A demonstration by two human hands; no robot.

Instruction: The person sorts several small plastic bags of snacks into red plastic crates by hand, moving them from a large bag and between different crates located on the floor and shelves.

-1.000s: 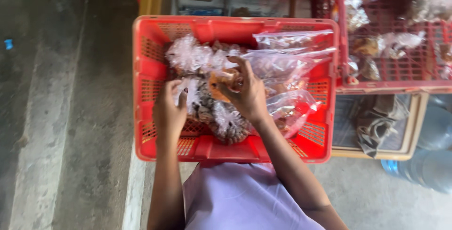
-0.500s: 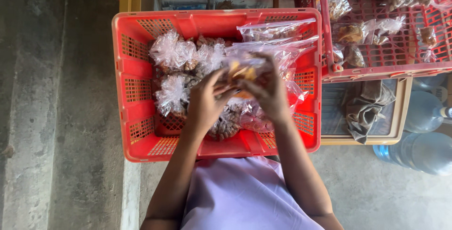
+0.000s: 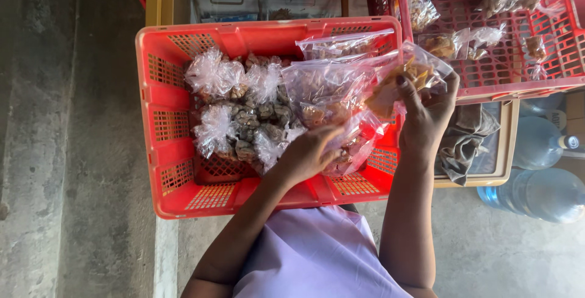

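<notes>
Over the red crate (image 3: 159,152), the right hand (image 3: 426,118) has moved off toward the right rim, lifting a clear snack packet (image 3: 407,77) clear of the pile, fingers pinched on it. Left hand (image 3: 308,155) now rests, fingers loosely curled, on the bagged packets (image 3: 329,91) inside.

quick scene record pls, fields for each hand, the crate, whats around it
left hand: rests on the clear bags in the red crate, holding none that shows
right hand: lifted at the crate's right edge, fingers pinching a clear bag of brown snacks
red crate: slatted plastic, holds tied bags of dark pieces on the left and flat clear bags on the right
second crate: red, upper right, more bagged snacks
right of crate: grey cloth, water bottles
floor: concrete
</notes>
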